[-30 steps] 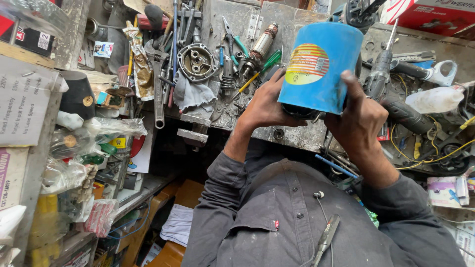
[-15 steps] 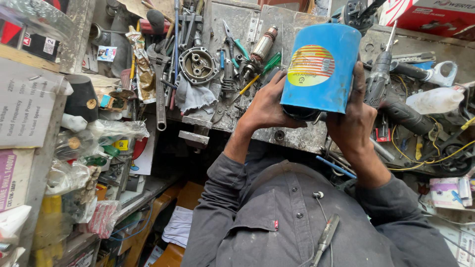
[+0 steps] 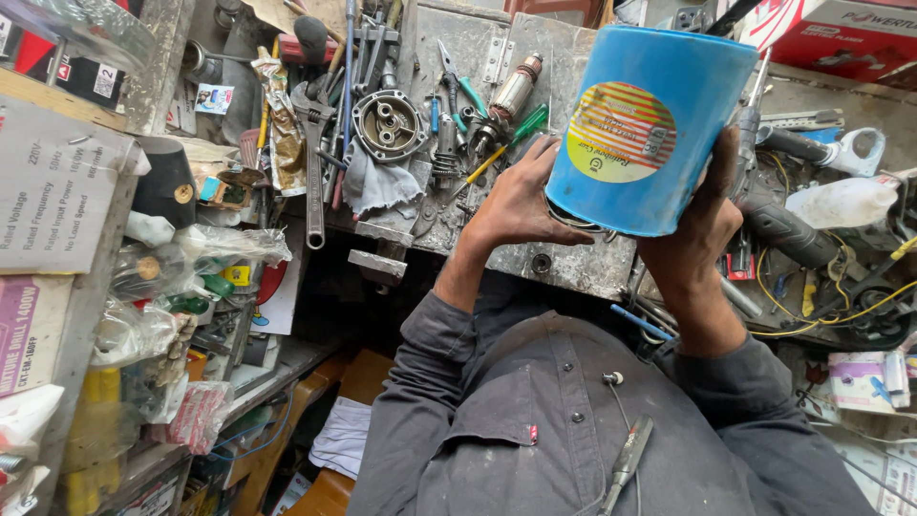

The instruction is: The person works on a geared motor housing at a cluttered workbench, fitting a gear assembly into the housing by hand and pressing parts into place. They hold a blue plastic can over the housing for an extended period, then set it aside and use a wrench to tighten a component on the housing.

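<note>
A blue cylindrical can [image 3: 650,124] with a round yellow and red striped label is held up over the workbench edge. My left hand [image 3: 521,201] grips its lower left side, fingers at the bottom rim. My right hand [image 3: 702,225] wraps the lower right side, thumb up along the wall. Dark grey sleeves and a shirt fill the lower frame. A screwdriver [image 3: 626,463] pokes out of the shirt pocket.
The grey metal workbench [image 3: 478,57] carries a long wrench [image 3: 314,162], a round metal housing [image 3: 387,124], a motor armature [image 3: 514,91], pliers and screwdrivers. A drill and yellow wires [image 3: 841,306] lie at right. Shelves with boxes and bagged parts [image 3: 162,287] stand at left.
The can has risen slightly and come closer to the camera. Both hands have kept their grip on it.
</note>
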The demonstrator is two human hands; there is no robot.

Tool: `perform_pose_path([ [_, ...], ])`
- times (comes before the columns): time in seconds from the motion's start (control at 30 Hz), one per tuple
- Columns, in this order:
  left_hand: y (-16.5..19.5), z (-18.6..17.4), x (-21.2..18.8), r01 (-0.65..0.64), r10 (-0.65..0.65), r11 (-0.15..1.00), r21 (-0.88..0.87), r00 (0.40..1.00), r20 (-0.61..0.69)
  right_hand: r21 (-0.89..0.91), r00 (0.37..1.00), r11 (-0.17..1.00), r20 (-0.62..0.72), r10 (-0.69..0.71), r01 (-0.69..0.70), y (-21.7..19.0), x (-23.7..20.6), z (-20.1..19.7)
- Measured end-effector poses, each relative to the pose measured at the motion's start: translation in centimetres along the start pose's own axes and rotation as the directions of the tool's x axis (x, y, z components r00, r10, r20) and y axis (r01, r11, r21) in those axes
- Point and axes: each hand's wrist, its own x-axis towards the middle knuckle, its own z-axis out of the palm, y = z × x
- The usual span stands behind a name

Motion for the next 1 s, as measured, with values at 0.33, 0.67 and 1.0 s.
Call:
perform_pose_path([
  [0.33,-0.9,0.1,0.2,-0.006,0.006,1.000,0.018,1.000,-0.008,0.031,0.998,0.999,-0.066,-0.023,0.025,-0.7,1.0,-1.2],
  [0.67,-0.9,0.1,0.2,-0.025,0.025,1.000,-0.007,1.000,-0.001,0.172,0.998,0.985,-0.056,0.009,0.001,-0.6,0.8,-1.6],
  [1.0,-0.8,0.0,-0.1,-0.032,0.032,0.999,-0.013,0.999,-0.011,0.157,0.997,0.988,-0.072,-0.002,0.013,0.0,0.5,-1.0],
])
